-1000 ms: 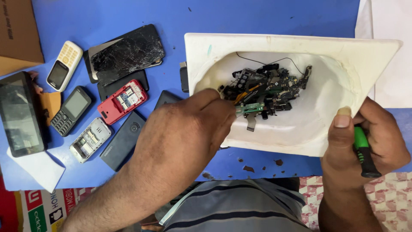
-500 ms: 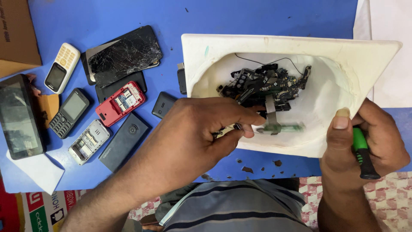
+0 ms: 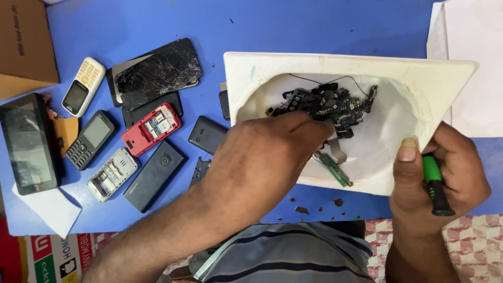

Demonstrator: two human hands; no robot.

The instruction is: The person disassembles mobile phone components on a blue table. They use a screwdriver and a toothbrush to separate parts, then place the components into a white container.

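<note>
Old phones (image 3: 120, 126) scattered at left on blue worktop (image 3: 314, 26). Left hand (image 3: 267, 157) inside white tray (image 3: 445, 84), fingers hidden, grip impossible to tell, touching heap of circuit parts (image 3: 330, 102). Right hand (image 3: 440, 178) pinching tray rim, fingers clasping green-handled screwdriver (image 3: 434, 183).

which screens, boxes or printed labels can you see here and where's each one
Tablet: far left of the blue table, black rectangle, dark screen.
Cracked smartphone: upper left, black glass, shattered.
White keypad phone: left of it, small dark screen.
Grey keypad phone: below that, greyish screen.
Cardboard box: top left corner, brown.
Printed packaging: bottom left edge, red, green and white panels.
</note>
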